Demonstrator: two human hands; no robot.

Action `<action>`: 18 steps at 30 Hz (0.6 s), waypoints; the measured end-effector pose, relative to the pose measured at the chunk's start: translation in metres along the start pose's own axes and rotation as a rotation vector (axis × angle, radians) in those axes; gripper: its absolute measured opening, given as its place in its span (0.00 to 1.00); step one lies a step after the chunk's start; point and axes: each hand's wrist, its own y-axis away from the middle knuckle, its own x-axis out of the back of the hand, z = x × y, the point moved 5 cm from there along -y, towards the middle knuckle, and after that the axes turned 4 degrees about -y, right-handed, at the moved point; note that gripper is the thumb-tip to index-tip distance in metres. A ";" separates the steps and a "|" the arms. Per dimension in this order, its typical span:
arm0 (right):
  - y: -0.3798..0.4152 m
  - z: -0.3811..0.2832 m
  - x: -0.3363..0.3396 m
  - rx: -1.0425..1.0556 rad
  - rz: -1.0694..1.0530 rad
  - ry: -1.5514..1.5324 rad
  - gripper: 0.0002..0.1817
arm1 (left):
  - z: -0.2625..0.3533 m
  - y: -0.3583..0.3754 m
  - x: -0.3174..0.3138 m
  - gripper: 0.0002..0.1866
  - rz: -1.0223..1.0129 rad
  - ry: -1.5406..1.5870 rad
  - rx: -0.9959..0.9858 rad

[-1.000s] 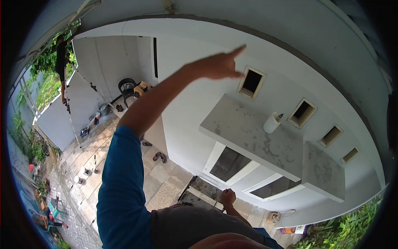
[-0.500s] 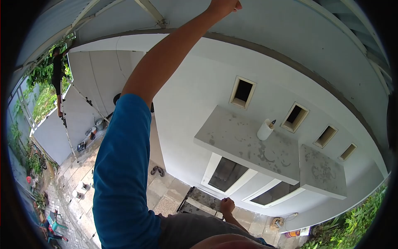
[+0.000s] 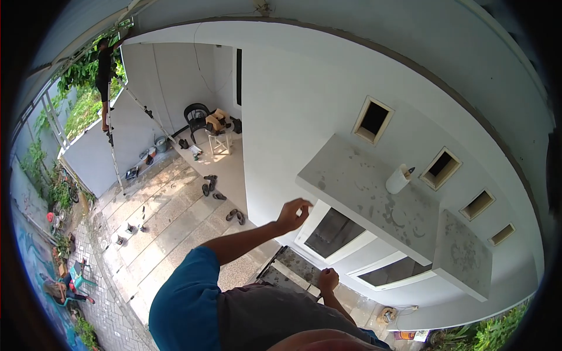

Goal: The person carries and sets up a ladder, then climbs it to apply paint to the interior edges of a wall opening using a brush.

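The person's hands are apart from each other. The left hand (image 3: 294, 215), at the end of a bare forearm below a blue sleeve (image 3: 184, 284), is raised in front of the body with its fingers curled and the thumb close to the fingertips; no object shows in it. In the view it lies just beside the white-framed window with a dark pane (image 3: 333, 233), below the near corner of the grey, blotched concrete ledge (image 3: 351, 175); whether it touches either cannot be told. The right hand (image 3: 328, 279) is closed in a fist, lower down near the grey shirt (image 3: 263, 316), and whether it grips anything cannot be told. Beside it in the view is a dark, speckled flat surface with a black edge (image 3: 300, 268).

On the ledge stands a white cylindrical container (image 3: 397, 180), well apart from both hands, with a dark-tipped item (image 3: 411, 170) sticking out of it. Cream-framed rectangular openings (image 3: 373, 120) run along the white wall (image 3: 281, 117) above.

To the left, a person in dark clothes (image 3: 104, 73) stands on a tall metal ladder (image 3: 112, 152). A black chair (image 3: 196, 114) and a white stool (image 3: 219, 144) stand near the far wall, and dark footwear (image 3: 235, 216) lies on the tiled floor (image 3: 181, 205).
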 end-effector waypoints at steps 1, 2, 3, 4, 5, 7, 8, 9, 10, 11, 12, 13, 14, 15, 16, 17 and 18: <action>-0.001 0.000 -0.001 -0.016 -0.030 0.000 0.12 | -0.024 0.055 -0.009 0.09 -0.085 -0.021 0.171; 0.000 0.002 0.001 0.002 -0.042 0.015 0.12 | -0.050 0.110 -0.019 0.08 -0.161 -0.109 0.332; -0.001 0.005 -0.002 0.021 -0.027 0.033 0.13 | -0.065 0.156 -0.025 0.09 -0.235 -0.154 0.447; -0.004 0.008 -0.007 0.039 -0.015 0.047 0.13 | -0.073 0.191 -0.027 0.11 -0.312 -0.199 0.565; -0.004 0.012 -0.010 0.035 -0.019 0.038 0.14 | -0.067 0.212 -0.028 0.16 -0.399 -0.277 0.596; -0.003 0.010 -0.008 0.028 -0.049 0.057 0.14 | -0.059 0.250 -0.030 0.34 -0.531 -0.311 0.592; -0.003 0.010 -0.008 0.008 -0.056 0.068 0.14 | -0.063 0.263 -0.032 0.34 -0.522 -0.313 0.613; -0.003 0.010 -0.008 -0.008 -0.069 0.078 0.14 | -0.061 0.265 -0.034 0.37 -0.517 -0.317 0.621; -0.004 0.008 -0.009 0.001 -0.085 0.081 0.14 | -0.060 0.265 -0.034 0.40 -0.514 -0.323 0.626; -0.004 0.006 -0.008 -0.001 -0.085 0.076 0.15 | -0.065 0.265 -0.034 0.41 -0.510 -0.298 0.659; -0.004 0.006 -0.005 -0.004 -0.084 0.074 0.15 | -0.068 0.265 -0.035 0.41 -0.505 -0.299 0.674; -0.003 0.007 -0.005 0.000 -0.098 0.080 0.15 | -0.074 0.268 -0.036 0.41 -0.491 -0.262 0.811; -0.003 0.007 -0.005 0.004 -0.081 0.077 0.15 | -0.078 0.274 -0.036 0.41 -0.473 -0.226 0.945; -0.003 0.007 -0.005 0.009 -0.063 0.072 0.15 | -0.080 0.274 -0.033 0.34 -0.416 -0.281 0.909; -0.003 0.007 -0.006 0.016 -0.074 0.072 0.15 | -0.083 0.277 -0.033 0.34 -0.409 -0.285 0.920; -0.003 0.008 -0.005 0.025 -0.052 0.071 0.15 | -0.089 0.280 -0.035 0.30 -0.510 -0.317 0.969; -0.003 0.008 -0.005 0.034 -0.028 0.067 0.14 | -0.092 0.282 -0.037 0.28 -0.612 -0.349 1.015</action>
